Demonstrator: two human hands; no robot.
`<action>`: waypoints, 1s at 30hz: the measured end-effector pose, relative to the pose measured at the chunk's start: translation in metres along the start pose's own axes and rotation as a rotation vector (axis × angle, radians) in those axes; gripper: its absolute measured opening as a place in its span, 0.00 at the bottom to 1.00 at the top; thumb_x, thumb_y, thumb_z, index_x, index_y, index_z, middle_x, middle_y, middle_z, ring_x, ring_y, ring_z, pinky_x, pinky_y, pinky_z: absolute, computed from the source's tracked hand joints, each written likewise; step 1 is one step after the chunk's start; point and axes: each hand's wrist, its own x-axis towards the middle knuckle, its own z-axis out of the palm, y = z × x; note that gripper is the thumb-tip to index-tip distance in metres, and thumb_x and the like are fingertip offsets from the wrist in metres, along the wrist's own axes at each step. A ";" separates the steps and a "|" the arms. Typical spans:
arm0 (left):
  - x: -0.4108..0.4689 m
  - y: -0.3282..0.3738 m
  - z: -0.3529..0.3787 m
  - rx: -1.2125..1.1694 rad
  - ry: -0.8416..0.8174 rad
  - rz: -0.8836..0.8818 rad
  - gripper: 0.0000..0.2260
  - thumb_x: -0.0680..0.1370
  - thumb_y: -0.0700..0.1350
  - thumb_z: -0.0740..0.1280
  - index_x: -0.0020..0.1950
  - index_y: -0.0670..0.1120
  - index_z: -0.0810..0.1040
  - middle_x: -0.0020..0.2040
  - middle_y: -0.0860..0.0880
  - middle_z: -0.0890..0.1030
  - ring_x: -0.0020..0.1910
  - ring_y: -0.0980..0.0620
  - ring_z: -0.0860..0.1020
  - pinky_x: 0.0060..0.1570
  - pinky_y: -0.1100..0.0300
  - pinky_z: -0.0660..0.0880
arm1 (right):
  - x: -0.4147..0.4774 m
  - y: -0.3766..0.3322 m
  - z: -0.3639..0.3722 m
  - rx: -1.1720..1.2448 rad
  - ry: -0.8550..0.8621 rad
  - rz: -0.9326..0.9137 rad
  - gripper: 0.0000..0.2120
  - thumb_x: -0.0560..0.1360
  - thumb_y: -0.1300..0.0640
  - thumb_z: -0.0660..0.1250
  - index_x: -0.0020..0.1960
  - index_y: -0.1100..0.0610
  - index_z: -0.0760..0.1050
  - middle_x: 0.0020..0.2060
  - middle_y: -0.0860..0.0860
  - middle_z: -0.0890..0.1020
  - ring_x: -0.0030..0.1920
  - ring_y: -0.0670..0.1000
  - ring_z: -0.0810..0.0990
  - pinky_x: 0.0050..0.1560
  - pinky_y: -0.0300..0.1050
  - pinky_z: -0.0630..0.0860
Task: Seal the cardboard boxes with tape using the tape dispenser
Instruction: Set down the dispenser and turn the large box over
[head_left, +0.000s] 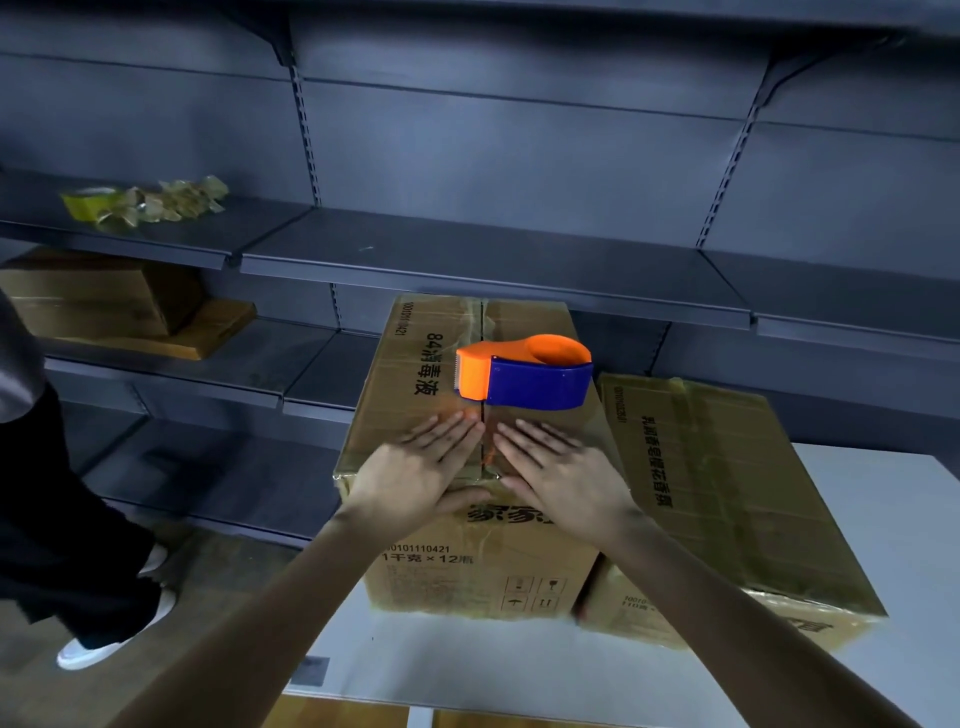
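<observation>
A tall cardboard box stands near the worktop's left edge. The left hand and right hand press flat on its top, one on each side of the centre seam, each grip released with fingers straight. The tape dispenser rests on the same top, just beyond the fingertips. A second box lies just beside it, toward the right edge.

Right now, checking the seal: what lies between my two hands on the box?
Head view: only the centre seam of the tall brown cardboard box, between left hand and right hand.
</observation>
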 end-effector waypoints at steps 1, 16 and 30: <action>-0.002 0.000 -0.002 -0.006 0.025 0.006 0.31 0.76 0.61 0.54 0.63 0.38 0.76 0.62 0.42 0.77 0.61 0.48 0.76 0.58 0.49 0.75 | 0.000 0.000 -0.002 0.023 0.001 -0.004 0.21 0.70 0.46 0.72 0.59 0.56 0.79 0.56 0.51 0.81 0.58 0.49 0.80 0.52 0.46 0.80; -0.091 -0.063 -0.006 -0.333 -0.012 -0.290 0.32 0.73 0.33 0.69 0.73 0.44 0.58 0.46 0.47 0.75 0.37 0.49 0.77 0.34 0.51 0.78 | -0.059 0.078 -0.035 0.272 -0.522 0.343 0.34 0.76 0.53 0.65 0.69 0.30 0.49 0.66 0.44 0.71 0.53 0.40 0.73 0.50 0.36 0.70; -0.083 -0.076 0.003 -0.523 0.088 -0.247 0.27 0.68 0.36 0.74 0.65 0.38 0.69 0.37 0.58 0.78 0.33 0.66 0.77 0.39 0.69 0.77 | -0.058 0.078 -0.028 0.762 -0.521 0.398 0.27 0.74 0.51 0.66 0.67 0.37 0.58 0.39 0.40 0.81 0.42 0.36 0.80 0.43 0.30 0.74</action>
